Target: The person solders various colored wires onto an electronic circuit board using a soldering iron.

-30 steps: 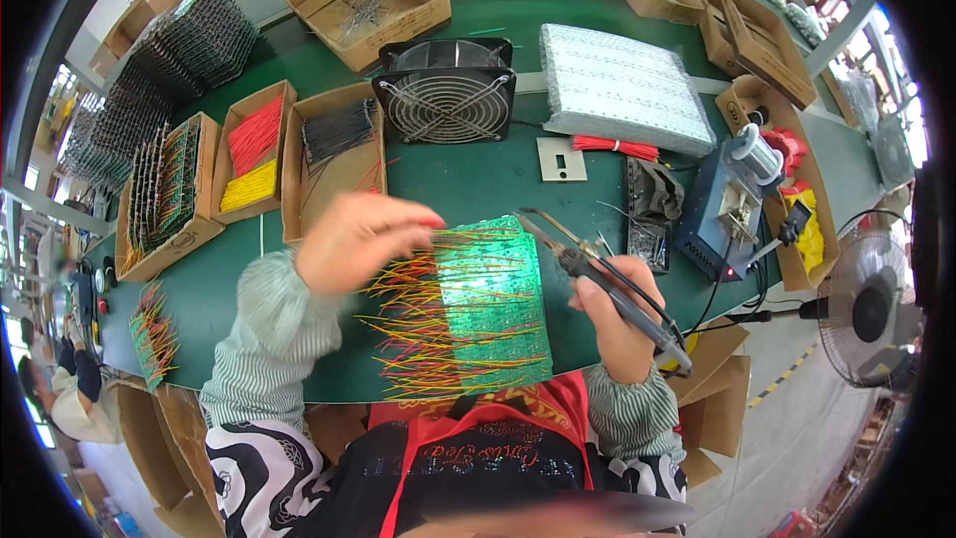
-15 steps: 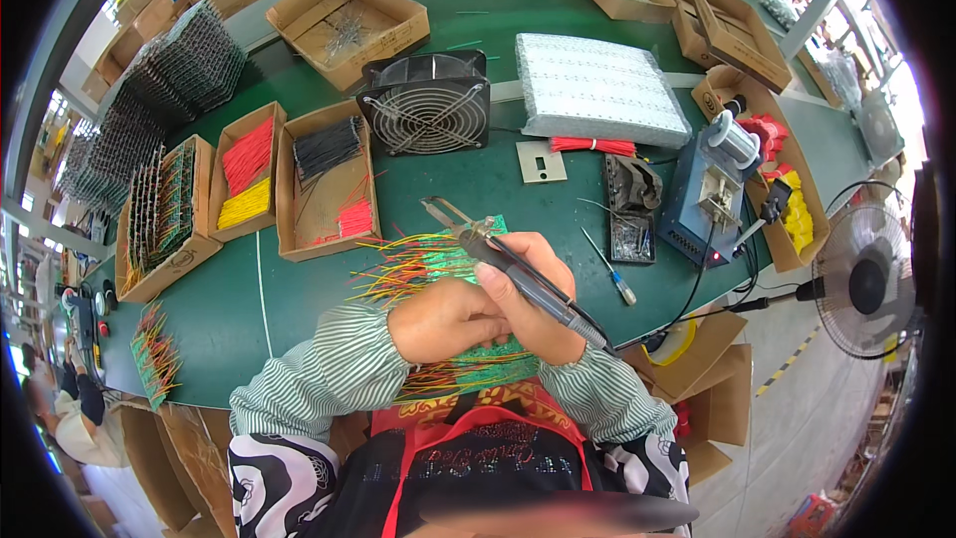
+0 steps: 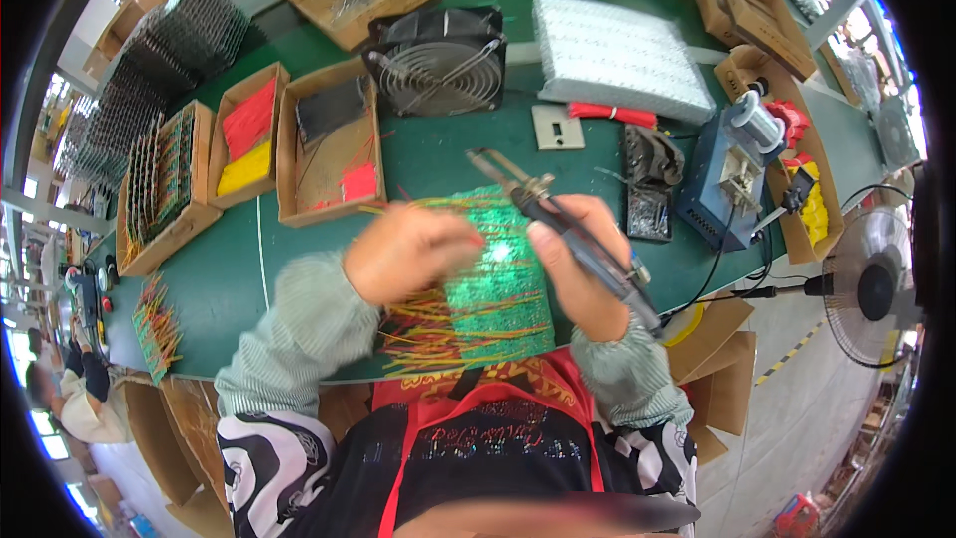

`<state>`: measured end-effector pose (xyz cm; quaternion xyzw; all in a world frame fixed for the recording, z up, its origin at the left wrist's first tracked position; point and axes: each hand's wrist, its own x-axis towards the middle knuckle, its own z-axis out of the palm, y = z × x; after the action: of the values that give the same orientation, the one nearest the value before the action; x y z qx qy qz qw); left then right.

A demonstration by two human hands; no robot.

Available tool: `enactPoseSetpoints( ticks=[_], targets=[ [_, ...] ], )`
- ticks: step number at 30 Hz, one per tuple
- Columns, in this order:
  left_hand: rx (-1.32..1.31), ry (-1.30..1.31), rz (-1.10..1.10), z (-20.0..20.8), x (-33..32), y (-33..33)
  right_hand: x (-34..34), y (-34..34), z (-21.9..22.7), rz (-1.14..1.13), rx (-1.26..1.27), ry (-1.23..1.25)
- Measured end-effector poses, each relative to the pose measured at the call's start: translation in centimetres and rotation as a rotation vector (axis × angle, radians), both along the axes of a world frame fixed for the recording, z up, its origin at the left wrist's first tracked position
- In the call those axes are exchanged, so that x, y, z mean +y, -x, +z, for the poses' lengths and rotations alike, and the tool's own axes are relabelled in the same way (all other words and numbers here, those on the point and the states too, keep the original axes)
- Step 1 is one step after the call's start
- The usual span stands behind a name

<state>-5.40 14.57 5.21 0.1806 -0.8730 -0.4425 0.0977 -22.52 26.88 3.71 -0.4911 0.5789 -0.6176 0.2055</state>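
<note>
My right hand (image 3: pixel 595 264) is wrapped round the grey-black handle of a soldering iron (image 3: pixel 563 224), its metal tip slanting up and to the left above the boards. My left hand (image 3: pixel 403 251) hovers at the left side of the boards, over the wires; its fingers are smeared by motion, so whether they grip a wire stays unclear. Below both hands lies a panel of green circuit boards (image 3: pixel 503 314), with a bright glare on its surface. Thin red and yellow wires (image 3: pixel 423 334) stick out from it to the left.
Boxes of red and yellow wires (image 3: pixel 246 130) and black wires (image 3: pixel 334 112) stand left. A black fan (image 3: pixel 438 75), bubble-wrapped slab (image 3: pixel 622 60) and metal plate (image 3: pixel 558 128) sit behind. At right are a blue solder feeder (image 3: pixel 717 179) and a standing fan (image 3: pixel 874 289).
My left hand has lifted off the boards and moved left and up. The right hand with the soldering iron has shifted right, uncovering more of the green panel. The view has tilted slightly.
</note>
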Motion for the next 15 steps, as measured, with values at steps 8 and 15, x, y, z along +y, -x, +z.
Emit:
enactPoseSetpoints(
  ticks=[8,15],
  targets=[
    [-0.06,0.217,0.162,-1.0,-3.8,-1.6,3.4,2.7,0.9,-0.006,-0.103,-0.232],
    [-0.219,0.193,0.175,-1.9,-3.3,-1.0,3.3,2.8,0.9,0.012,-0.169,-0.34]
  ],
)
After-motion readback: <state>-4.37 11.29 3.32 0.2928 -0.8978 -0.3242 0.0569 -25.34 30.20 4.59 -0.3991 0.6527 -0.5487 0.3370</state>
